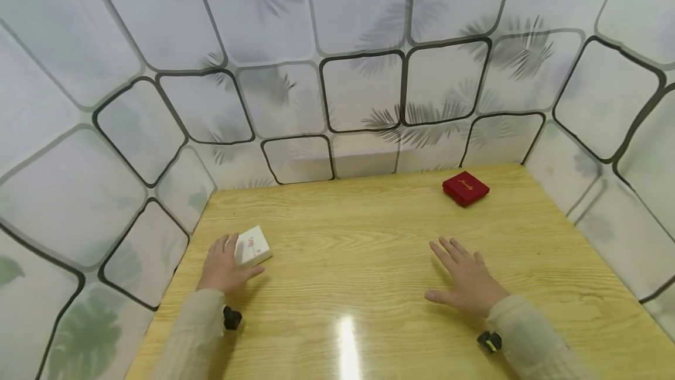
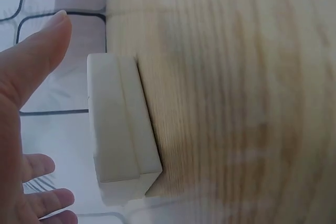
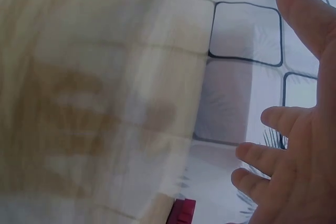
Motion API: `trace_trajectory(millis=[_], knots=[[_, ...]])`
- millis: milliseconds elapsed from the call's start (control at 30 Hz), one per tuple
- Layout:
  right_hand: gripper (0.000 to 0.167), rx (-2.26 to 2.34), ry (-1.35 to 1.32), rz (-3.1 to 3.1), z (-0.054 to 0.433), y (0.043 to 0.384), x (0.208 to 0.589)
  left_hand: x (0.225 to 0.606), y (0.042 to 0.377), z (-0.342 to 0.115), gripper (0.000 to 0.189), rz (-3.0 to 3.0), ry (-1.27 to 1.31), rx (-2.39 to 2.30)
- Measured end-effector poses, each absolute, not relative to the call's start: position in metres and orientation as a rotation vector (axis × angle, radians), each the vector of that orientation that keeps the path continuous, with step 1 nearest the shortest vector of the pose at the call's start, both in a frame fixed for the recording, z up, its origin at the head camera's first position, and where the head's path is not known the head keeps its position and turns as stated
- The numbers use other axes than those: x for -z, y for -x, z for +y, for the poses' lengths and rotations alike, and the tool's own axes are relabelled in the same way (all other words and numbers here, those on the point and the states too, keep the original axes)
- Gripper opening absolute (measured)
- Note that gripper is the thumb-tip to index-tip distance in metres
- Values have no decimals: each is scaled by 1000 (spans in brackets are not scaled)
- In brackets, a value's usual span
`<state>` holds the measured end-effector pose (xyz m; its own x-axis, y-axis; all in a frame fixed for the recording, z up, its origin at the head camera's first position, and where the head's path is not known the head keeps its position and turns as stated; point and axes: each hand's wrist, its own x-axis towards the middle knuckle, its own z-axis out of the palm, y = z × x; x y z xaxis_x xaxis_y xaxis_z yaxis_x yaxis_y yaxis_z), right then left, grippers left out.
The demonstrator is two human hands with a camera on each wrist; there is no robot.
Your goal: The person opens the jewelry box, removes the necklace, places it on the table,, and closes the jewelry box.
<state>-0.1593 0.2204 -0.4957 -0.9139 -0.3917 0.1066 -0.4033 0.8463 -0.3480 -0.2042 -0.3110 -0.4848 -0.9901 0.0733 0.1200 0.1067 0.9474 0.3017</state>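
My left hand [image 1: 225, 266] hovers at the near left side of a small white box [image 1: 254, 246] with a pink flower print on its lid. In the left wrist view the white box [image 2: 118, 124] lies flat on the wood, with the thumb and fingertips apart from it. My right hand [image 1: 466, 280] is held over the table with fingers spread and nothing in it. Farther back and to the right lies a dark red box [image 1: 466, 188] with gold lettering; only a corner of the red box [image 3: 181, 212] shows in the right wrist view.
Both boxes lie on a light wooden table [image 1: 348, 239]. White fabric [image 1: 364, 93] with dark outlines and leaf prints walls in the back and both sides. A bright light reflection falls on the table's near middle. Each wrist wears a small black device.
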Motion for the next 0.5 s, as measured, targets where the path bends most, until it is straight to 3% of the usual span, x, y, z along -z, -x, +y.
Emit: trace_trajectory(millis=[500], knots=[[101,-673,-829,-2918,186,157,503,494,225,-323,123,-3098,102,603]])
